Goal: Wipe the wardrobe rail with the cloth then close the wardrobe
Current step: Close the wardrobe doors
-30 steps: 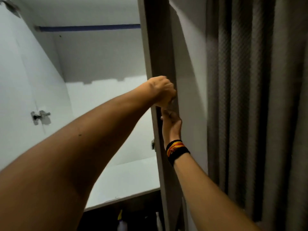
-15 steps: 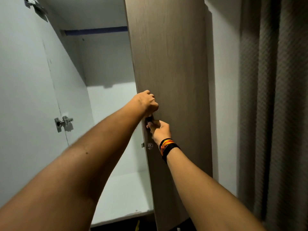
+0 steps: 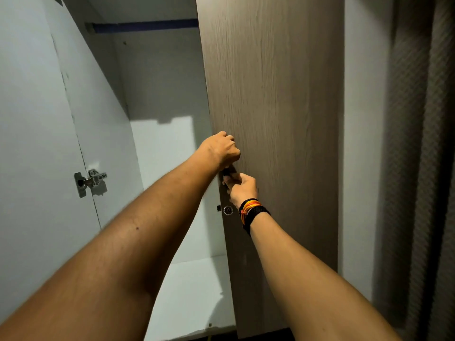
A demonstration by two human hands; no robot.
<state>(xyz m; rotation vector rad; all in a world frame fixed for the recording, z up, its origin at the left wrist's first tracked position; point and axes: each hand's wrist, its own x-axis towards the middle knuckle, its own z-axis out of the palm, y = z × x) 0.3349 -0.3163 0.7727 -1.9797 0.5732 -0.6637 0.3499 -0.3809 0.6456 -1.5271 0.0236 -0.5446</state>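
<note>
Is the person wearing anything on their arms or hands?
Both arms are bare, with no sleeves in view and no gloves. The right hand has a stack of bracelets at the wrist: black bands with orange, red and yellow threads. The left hand and its wrist have nothing on them.

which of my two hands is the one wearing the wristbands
Your right hand, the lower one on the dark door handle, has black, orange and yellow wristbands. The left hand, above it, has a bare wrist.

rail [image 3: 145,25] high inside wardrobe | door [image 3: 270,119] right of opening | hinge [image 3: 91,180] on left panel | curtain [image 3: 423,143] far right
</note>
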